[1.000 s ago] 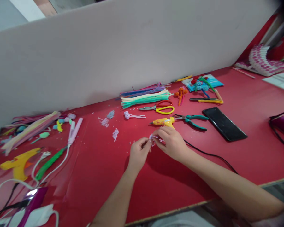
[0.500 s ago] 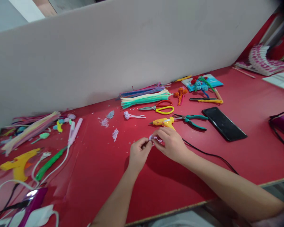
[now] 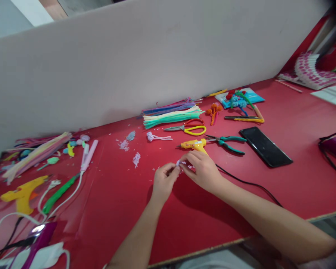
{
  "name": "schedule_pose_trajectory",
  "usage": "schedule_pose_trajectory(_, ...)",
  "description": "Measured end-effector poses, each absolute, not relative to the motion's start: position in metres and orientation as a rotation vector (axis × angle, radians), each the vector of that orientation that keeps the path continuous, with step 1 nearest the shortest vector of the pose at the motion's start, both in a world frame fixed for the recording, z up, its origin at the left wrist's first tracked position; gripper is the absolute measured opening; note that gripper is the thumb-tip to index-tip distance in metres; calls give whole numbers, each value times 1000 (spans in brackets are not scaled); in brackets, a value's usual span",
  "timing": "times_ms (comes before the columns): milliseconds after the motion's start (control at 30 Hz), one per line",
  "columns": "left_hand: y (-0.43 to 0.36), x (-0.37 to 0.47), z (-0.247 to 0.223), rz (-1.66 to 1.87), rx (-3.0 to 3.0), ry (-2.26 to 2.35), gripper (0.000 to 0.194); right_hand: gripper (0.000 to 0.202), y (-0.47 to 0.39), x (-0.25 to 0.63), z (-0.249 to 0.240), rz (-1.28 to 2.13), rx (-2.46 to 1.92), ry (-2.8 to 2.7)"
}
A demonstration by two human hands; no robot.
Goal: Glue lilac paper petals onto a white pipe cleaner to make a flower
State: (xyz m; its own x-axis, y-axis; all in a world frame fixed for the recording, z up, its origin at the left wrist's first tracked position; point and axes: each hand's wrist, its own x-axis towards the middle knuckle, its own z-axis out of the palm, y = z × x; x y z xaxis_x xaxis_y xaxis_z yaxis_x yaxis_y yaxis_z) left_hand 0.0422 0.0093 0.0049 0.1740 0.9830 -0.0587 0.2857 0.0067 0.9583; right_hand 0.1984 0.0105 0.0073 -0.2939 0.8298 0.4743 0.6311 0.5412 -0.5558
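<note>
Between my two hands is a small lilac piece of fuzzy pipe cleaner, mostly covered by the fingers. My left hand pinches it from the left with thumb and forefinger. From the right, my right hand has its fingertips closed on the same piece. Lilac fluff lies on the table under the right fingers. Just beyond my right hand rests a yellow glue gun. A lilac pipe cleaner flower with stems lies farther back, beside heaps of lilac fluff.
Behind lie scissors, pipe cleaner bundles and orange flowers. Teal-handled pliers and a phone are to the right. At left are another glue gun, a pink straightener, a green-handled tool and cords.
Both hands stay in nearly the same place, fingers still together on the lilac piece. Only slight finger movement shows; the things on the table have not moved.
</note>
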Motion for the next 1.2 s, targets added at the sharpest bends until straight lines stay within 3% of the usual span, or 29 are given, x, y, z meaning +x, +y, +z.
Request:
schedule_pose_trajectory(967,7,42,8,922,1428,1250,30,10,10,203,14,307,-1178,-1960)
schedule_pose_trajectory(1200,3,41,15,1013,1511,1241,21,21,33,234,11,-30,-1780,-2001)
